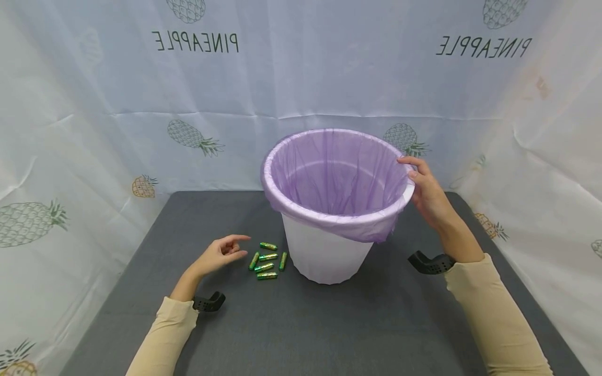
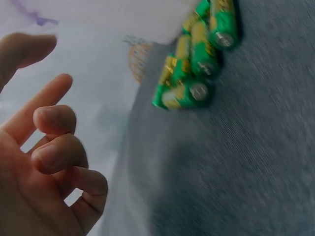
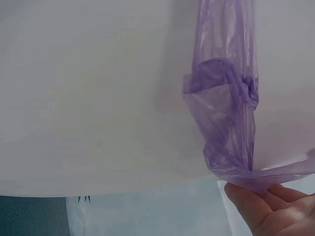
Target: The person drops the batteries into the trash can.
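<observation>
A white trash bin (image 1: 324, 256) stands on the table, lined with a purple trash bag (image 1: 329, 183) folded over its rim. My right hand (image 1: 425, 196) grips the lined rim at the right side. In the right wrist view, the fingertips pinch the bag edge (image 3: 256, 177) beside the bin wall (image 3: 98, 98). Several green-and-gold batteries (image 1: 268, 257) lie loosely together left of the bin. Just left of them hovers my left hand (image 1: 216, 256), index finger and thumb held apart, the other fingers bent. Nothing is between them, and the batteries (image 2: 202, 54) show beyond the hand in the left wrist view.
A dark grey cloth (image 1: 301, 329) covers the table. Behind it and along both sides hangs a pale curtain (image 1: 301, 78) with pineapple prints. Black wrist straps (image 1: 209, 302) sit on both forearms, below beige sleeves.
</observation>
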{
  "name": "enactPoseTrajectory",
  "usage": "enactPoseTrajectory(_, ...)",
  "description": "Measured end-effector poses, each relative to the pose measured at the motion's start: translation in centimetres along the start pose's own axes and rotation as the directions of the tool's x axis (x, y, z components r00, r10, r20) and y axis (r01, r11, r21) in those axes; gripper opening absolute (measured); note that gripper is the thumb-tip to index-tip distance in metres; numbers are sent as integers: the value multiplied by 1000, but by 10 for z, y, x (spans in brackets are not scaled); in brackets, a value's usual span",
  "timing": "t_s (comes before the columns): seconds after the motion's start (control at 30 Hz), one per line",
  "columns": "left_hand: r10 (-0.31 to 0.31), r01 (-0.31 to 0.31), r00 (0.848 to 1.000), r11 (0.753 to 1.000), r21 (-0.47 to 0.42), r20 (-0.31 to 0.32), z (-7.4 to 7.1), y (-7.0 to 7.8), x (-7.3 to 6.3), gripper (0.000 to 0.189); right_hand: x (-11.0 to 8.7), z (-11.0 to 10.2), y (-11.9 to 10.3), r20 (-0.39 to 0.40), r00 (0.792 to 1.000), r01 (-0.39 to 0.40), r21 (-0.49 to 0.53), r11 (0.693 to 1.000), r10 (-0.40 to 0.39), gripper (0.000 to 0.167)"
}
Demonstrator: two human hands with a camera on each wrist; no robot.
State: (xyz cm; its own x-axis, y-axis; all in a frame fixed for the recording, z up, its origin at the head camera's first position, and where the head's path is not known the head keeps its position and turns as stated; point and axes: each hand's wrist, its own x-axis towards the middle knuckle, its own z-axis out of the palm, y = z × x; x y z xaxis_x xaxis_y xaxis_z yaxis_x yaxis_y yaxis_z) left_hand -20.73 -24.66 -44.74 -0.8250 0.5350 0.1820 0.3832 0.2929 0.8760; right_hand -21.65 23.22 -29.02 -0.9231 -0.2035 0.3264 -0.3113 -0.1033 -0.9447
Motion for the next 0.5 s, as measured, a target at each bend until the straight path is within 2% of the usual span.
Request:
enactPoseTrajectory(0.17,-66,62,996,996,58,66,2,-9,-2,46,0,0,0,3,1000,2,-7,1000,-2,23)
enactPoseTrajectory(0.33,-124,116,987,990,84,99,4,-15,-1,52,0,0,0,4,1000,8,-7,1000,-8,23)
enactPoseTrajectory(0.5,-198,181,967,977,117,158,3,-17,3,58,0,1,1,3,1000,19,6,1000,-19,23)
